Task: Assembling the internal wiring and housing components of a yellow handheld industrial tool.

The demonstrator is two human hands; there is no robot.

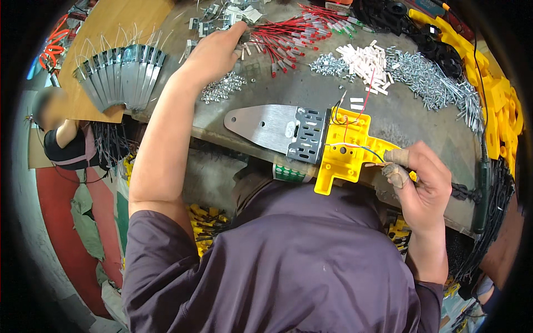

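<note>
In front of me lies a yellow plastic housing [340, 158], its inner side up, with thin wires running across it. It is joined to a flat tapered metal plate [264, 126] by a black slotted bracket [308, 133]. My right hand [423, 186], with tape on the thumb and a finger, is closed on the handle end of the housing, beside the wires. My left hand [216, 53] reaches to the far side of the table, by small metal-and-white parts [208, 26] and red-wired components [286, 39]. Its fingers are bent together; what they hold is hidden.
Piles of white pieces [363, 64], screws [436, 83] and nuts [223, 87] lie on the table. Metal plates [123, 77] fan out on a board at left. Yellow housings [502, 105] and black cables [494, 205] crowd the right edge. Another person [69, 141] is at left.
</note>
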